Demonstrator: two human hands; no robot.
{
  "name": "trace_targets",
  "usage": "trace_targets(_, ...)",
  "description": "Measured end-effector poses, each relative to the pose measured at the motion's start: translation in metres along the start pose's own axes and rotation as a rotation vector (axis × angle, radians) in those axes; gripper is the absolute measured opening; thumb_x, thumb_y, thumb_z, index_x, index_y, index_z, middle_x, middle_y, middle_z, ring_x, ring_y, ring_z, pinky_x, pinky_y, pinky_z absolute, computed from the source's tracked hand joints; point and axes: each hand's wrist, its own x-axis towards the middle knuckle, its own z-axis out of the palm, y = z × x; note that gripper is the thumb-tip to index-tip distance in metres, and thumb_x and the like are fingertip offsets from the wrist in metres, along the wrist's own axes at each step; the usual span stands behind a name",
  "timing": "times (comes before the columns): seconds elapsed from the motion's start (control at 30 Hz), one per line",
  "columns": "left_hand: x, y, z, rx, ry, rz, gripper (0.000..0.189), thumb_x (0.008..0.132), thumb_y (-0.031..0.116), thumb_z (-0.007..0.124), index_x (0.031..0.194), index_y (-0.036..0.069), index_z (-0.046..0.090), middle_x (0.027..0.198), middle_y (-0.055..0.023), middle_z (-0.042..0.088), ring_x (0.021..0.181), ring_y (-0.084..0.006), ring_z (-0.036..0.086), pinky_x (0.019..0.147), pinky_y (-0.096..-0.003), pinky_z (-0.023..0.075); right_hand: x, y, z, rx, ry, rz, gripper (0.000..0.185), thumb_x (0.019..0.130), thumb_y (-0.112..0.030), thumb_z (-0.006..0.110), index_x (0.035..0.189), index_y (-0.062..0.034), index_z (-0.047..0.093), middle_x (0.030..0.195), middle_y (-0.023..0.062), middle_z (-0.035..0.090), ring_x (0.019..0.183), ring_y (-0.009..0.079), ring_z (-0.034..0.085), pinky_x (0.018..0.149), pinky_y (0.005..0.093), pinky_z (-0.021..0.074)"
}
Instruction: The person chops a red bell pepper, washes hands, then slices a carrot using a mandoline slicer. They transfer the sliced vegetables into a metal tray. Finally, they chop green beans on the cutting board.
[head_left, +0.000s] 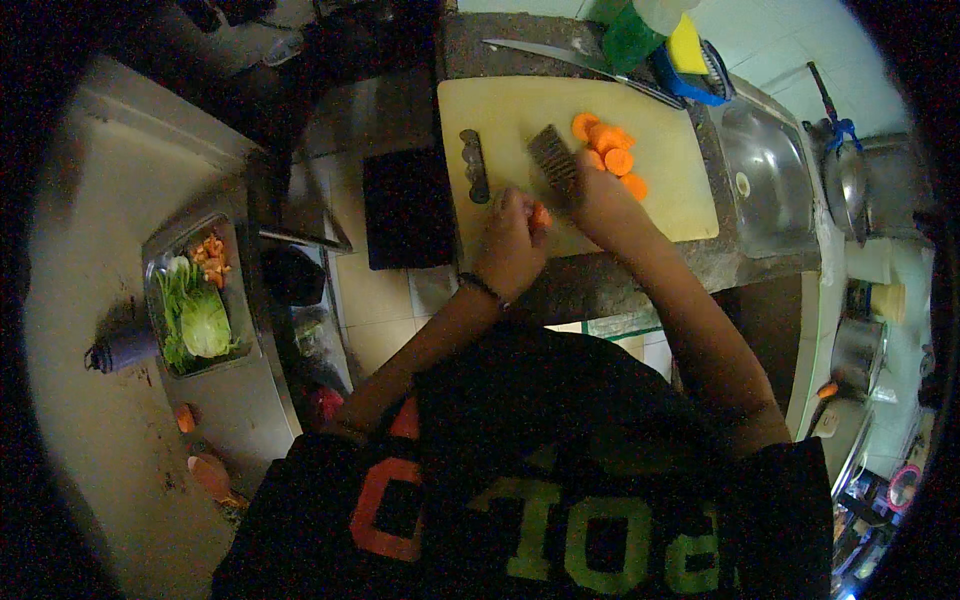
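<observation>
My left hand (514, 244) is closed around a small carrot piece (539, 215) at the near edge of a pale yellow cutting board (675, 202). In my right hand (604, 202) is a corrugated metal blade (552, 154), apparently a crinkle cutter, tilted over the middle of the board. Its grip is hidden by my fingers. Just beyond that hand lies a loose cluster of round carrot slices (619, 161), some overlapping. A dark strip with one scalloped edge (474, 166) rests on the board's left part.
Behind the board lies a long knife (555, 56), near a green container (634, 37) and a blue holder (694, 90) with a yellow sponge (686, 49). A steel sink (772, 180) adjoins on the right. Leafy greens (202, 322) fill a clear tray (214, 369) at left.
</observation>
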Motion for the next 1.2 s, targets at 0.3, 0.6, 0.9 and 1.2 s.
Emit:
trace_targets(0.3,0.004,0.003,-0.016,0.16,-0.138,0.207,0.039,0.07,0.001,0.059,0.106,0.003,0.046,0.101,-0.0153,0.044,0.094,-0.0299,0.05,0.079,-0.033,0.0469,-0.049,0.028,0.004,-0.117,-0.103,0.259,0.029,0.079,-0.005,0.038,0.106,0.0061,0.039,0.083,0.0299,0.056,0.079,0.0417,0.057,0.067,0.0485,0.0451)
trace_targets(0.6,0.007,0.012,0.0,0.178,-0.081,0.24,0.033,0.068,0.006,0.061,0.099,0.005,0.049,0.101,-0.0151,0.045,0.096,-0.0346,0.048,0.084,-0.0383,0.041,-0.053,0.028,-0.016,0.021,-0.014,0.21,0.025,0.079,-0.004,0.037,0.1,0.0072,0.041,0.078,0.0302,0.056,0.078,0.0431,0.056,0.067,0.0483,0.0451)
trace_targets(0.9,0.021,-0.001,-0.004,0.267,-0.123,0.472,0.037,0.065,0.006,0.061,0.099,0.004,0.049,0.1,-0.016,0.051,0.097,-0.0335,0.048,0.084,-0.038,0.0398,-0.058,0.009,-0.011,0.094,0.045,0.237,0.021,0.077,-0.004,0.043,0.095,0.0055,0.04,0.078,0.0318,0.055,0.08,0.0442,0.054,0.068,0.0495,0.0431)
trace_targets(1.2,0.012,0.006,0.002,0.148,0.016,0.417,0.032,0.063,0.005,0.065,0.093,0.004,0.051,0.094,-0.0139,0.052,0.088,-0.0331,0.051,0.074,-0.0375,0.0442,-0.054,0.004,0.003,-0.04,0.007,0.129,0.027,0.077,-0.001,0.036,0.102,0.0081,0.039,0.08,0.0277,0.057,0.076,0.0398,0.058,0.065,0.0451,0.047)
